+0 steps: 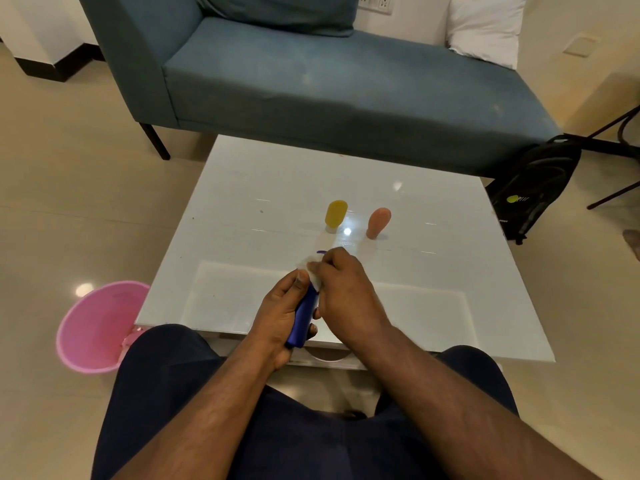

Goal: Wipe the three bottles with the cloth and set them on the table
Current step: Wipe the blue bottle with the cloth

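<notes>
Wiping bottle 3, the left hand (282, 315) gripped the blue bottle (304, 315) while the right hand (341, 289) apparently pinched the cloth (313, 271); next, standing it beside the yellow bottle (336, 214) and orange bottle (378, 221).

This is a home living room. A blue sofa (311, 81) with a white pillow (485, 27) stands at the far side, behind a low white table (259, 188). On the tiled floor, a pink bin (97, 327) is near left and a black backpack (533, 188) at right.

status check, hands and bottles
Left hand holds blue bottle. Right hand rubs cloth on it. Yellow bottle, orange bottle standing on table. Nothing blocking.
</notes>
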